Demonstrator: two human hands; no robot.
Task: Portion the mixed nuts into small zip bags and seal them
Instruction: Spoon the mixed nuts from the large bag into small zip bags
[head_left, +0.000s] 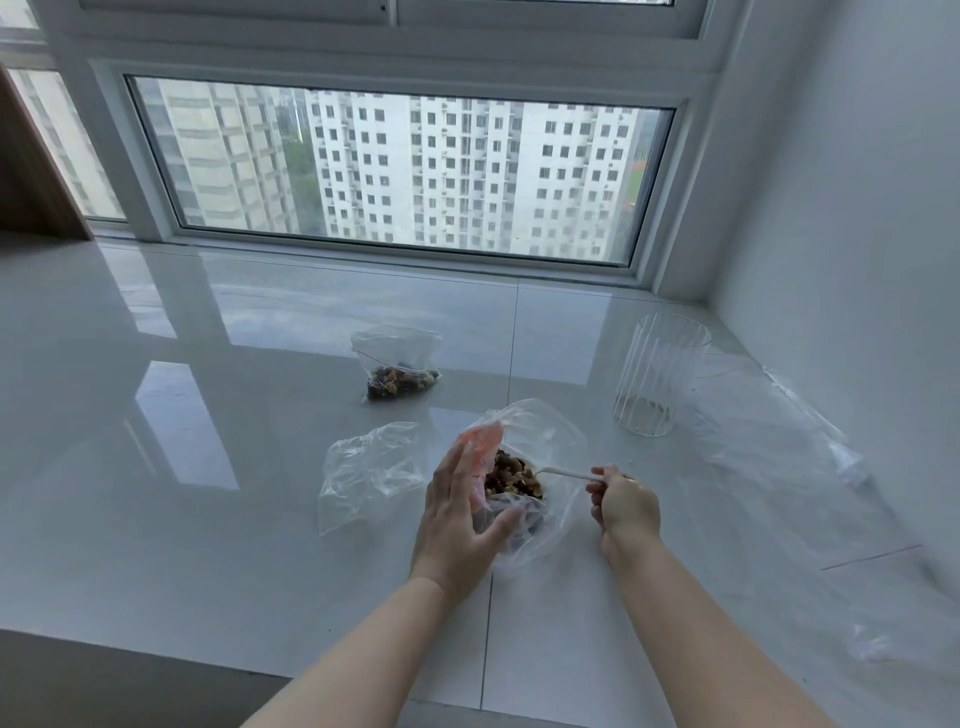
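Using the big clear bag of mixed nuts (519, 478) as landmark: left of it, a crumpled clear plastic bag (369, 473) is lying limp, looks empty. Behind it, a small zip bag w/ red seal line (397, 364) is holding a nut portion. Your left hand (460, 514) is cupping the bag's side, fingers spread. It's soft, slippery film, prob. light, so grip near the rim. Your right hand (623, 506) is pinching a white plastic spoon (563, 473) dipping into the nuts. Right & behind, a clear ribbed glass (657, 374) is standing nearly empty.

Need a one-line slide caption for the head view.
Left hand steadies the open bag of mixed nuts while right hand scoops with a white plastic spoon.
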